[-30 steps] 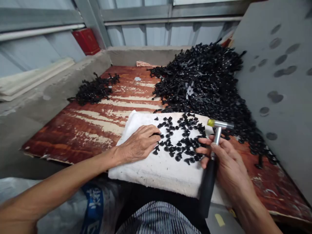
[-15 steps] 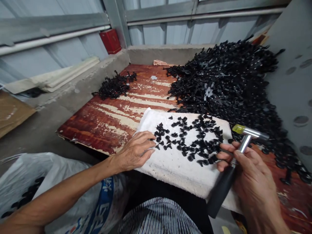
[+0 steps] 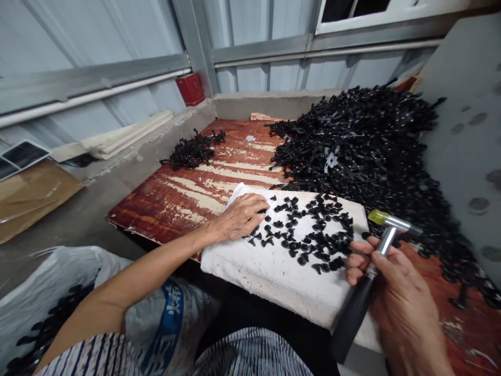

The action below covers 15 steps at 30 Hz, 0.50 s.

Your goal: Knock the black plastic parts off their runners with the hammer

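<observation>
- Head view: the left hand (image 3: 240,216) lies on a folded white cloth pad (image 3: 274,277), its fingers (image 3: 258,201) loosely together, holding nothing, just beside scattered black pieces (image 3: 309,235), probably moulded plastic.
- The right hand (image 3: 399,308) has its fingers (image 3: 385,258) wrapped around the black handle of a small yellow-tipped hammer (image 3: 354,316), near the pieces' edge.
- The pad sits on a peeling red wooden desk (image 3: 164,209), against a large heap of black parts (image 3: 352,141).
- A smaller heap (image 3: 191,151) lies further off; a white sack (image 3: 50,292) sits lower left.

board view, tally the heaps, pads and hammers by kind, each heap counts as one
large heap of black parts: 1
small heap of black parts: 1
white pad: 1
hammer: 1
total: 4
</observation>
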Motion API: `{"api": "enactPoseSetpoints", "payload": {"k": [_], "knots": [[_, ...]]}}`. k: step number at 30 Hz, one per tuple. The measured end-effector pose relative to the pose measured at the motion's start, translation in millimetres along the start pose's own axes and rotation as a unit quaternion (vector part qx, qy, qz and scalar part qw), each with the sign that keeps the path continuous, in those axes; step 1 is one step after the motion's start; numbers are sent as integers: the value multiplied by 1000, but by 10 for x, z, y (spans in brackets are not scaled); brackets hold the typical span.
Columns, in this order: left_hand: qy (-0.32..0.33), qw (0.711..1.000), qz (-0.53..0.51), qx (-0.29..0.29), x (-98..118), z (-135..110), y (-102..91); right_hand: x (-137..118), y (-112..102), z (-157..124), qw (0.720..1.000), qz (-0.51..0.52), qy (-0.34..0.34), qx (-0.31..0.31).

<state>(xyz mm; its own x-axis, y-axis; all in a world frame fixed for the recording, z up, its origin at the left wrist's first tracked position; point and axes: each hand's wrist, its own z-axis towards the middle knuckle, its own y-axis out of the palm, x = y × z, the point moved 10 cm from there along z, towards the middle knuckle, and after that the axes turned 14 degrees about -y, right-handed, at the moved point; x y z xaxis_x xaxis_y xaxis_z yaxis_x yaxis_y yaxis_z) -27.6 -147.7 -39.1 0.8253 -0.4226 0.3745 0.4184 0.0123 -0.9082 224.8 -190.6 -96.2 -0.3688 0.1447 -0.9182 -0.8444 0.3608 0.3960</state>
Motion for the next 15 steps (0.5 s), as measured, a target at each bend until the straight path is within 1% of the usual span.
{"api": "enactPoseSetpoints", "payload": {"k": [3, 7, 11, 13, 15], "knots": [[-16, 999, -21, 19, -103, -152, -71, 13, -16, 7, 1000, 7, 0, 1], [-31, 998, -12, 58, -259, -317, -117, 25, -36, 31, 1000, -3, -7, 3], [-72, 992, 10, 101, -399, -327, -161, 33, -31, 30, 1000, -15, 1, 12], [-79, 991, 5, 110, -393, -313, -176, 26, -34, 17, 1000, -20, 6, 22], [-70, 992, -12, 101, -335, -293, -160, 6, -38, 5, 999, -28, 6, 30]]}}
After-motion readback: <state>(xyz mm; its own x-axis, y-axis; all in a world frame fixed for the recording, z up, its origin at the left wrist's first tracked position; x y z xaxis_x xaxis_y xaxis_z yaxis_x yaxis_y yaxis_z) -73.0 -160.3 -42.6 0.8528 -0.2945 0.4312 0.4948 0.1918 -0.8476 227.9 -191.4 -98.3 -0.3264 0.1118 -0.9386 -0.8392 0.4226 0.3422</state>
